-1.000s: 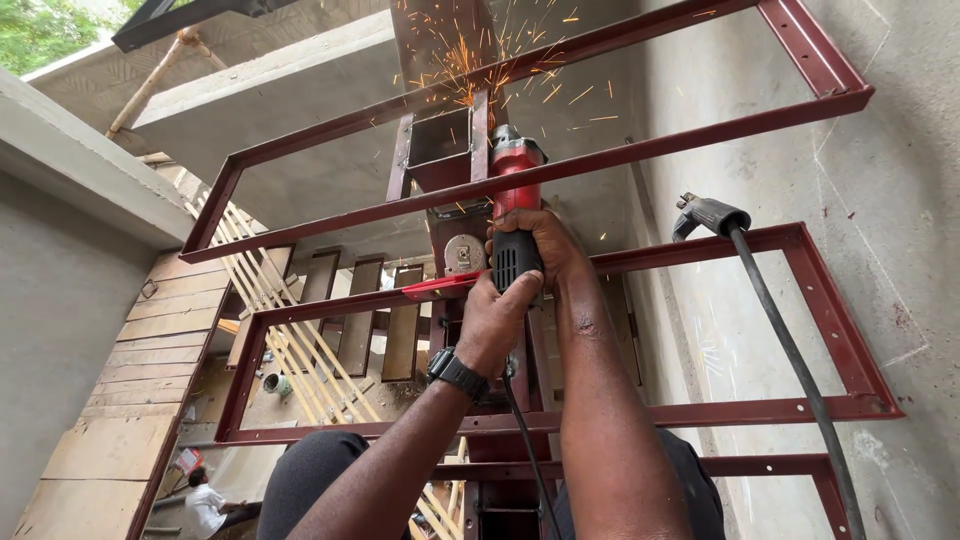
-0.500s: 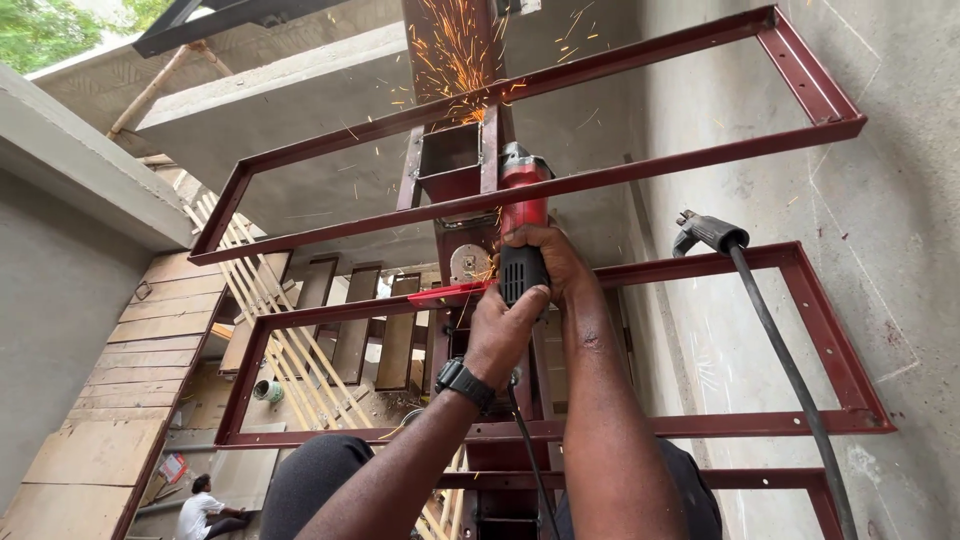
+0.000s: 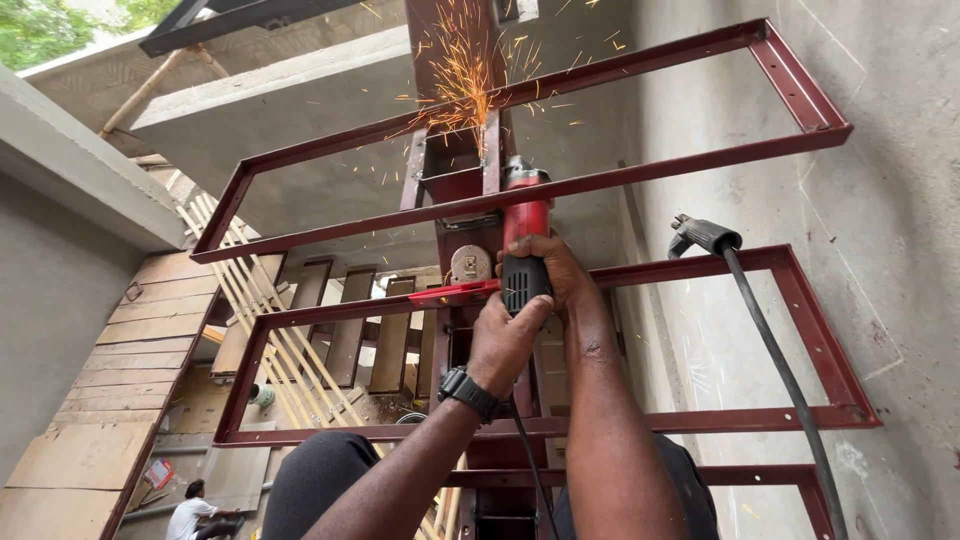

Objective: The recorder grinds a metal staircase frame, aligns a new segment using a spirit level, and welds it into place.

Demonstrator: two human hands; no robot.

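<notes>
Both my hands hold a red and black angle grinder [image 3: 524, 222] up against a dark red steel stair frame [image 3: 640, 175]. My left hand [image 3: 503, 340], with a black watch on the wrist, grips the grinder's rear handle. My right hand [image 3: 556, 272] wraps the body just above it. The grinder's head touches the central steel post [image 3: 452, 40], and orange sparks [image 3: 462, 85] spray upward from that spot. A black power cord [image 3: 527, 470] hangs down from the grinder between my arms.
A welding electrode holder [image 3: 704, 236] with a thick black cable [image 3: 785, 380] hangs on the frame at right, beside a grey plastered wall [image 3: 880, 250]. Wooden planks [image 3: 110, 370] and slats lie lower left. A person in a white shirt [image 3: 192, 512] crouches far below.
The sparks have grown and now shoot higher up the post. Both hands keep the same grip on the grinder, and the view has shifted only slightly.
</notes>
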